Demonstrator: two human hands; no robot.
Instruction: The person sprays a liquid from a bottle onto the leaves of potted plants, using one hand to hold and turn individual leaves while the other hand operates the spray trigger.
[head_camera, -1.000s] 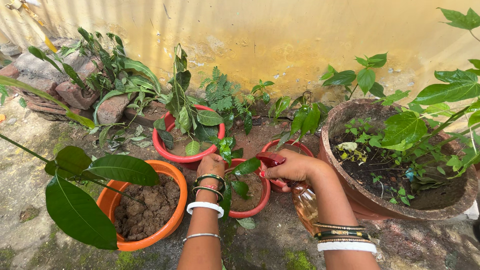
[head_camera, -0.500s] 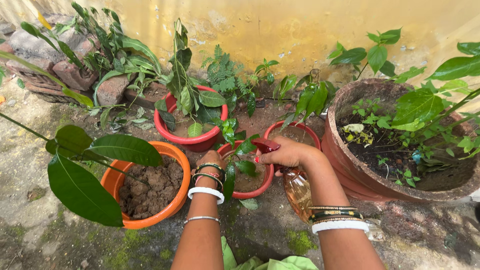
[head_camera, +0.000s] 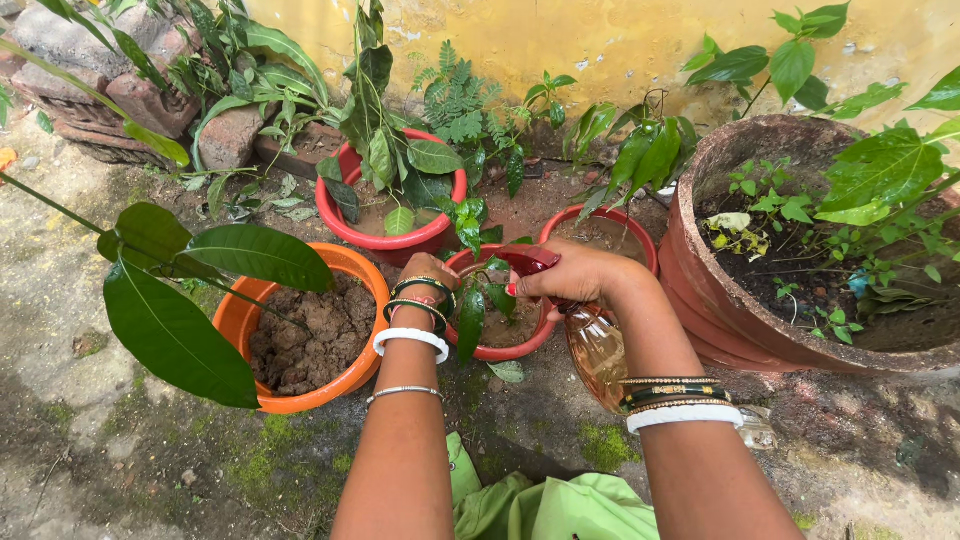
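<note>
My right hand (head_camera: 572, 277) is closed around a spray bottle (head_camera: 596, 352) with a red trigger head and a clear amber body, its nozzle aimed at a small plant. That plant (head_camera: 478, 297) grows in a small red pot (head_camera: 517, 346) between my hands. My left hand (head_camera: 426, 271) rests on the near-left rim of this pot, fingers curled over it; whether it grips the rim or a stem is hidden. Both wrists wear bangles.
An orange pot (head_camera: 240, 316) of lumpy soil stands to the left, with large leaves (head_camera: 175, 335) over it. Behind are a red pot (head_camera: 390, 240) with leafy plants and another red pot (head_camera: 603, 221). A big clay pot (head_camera: 725, 330) sits right. Bricks (head_camera: 150, 100), yellow wall (head_camera: 600, 40), green cloth (head_camera: 545, 508).
The view has tilted down and nearer, so pots sit higher in frame and green cloth shows at the bottom. Both hands stay at the small red pot, spray bottle still held.
</note>
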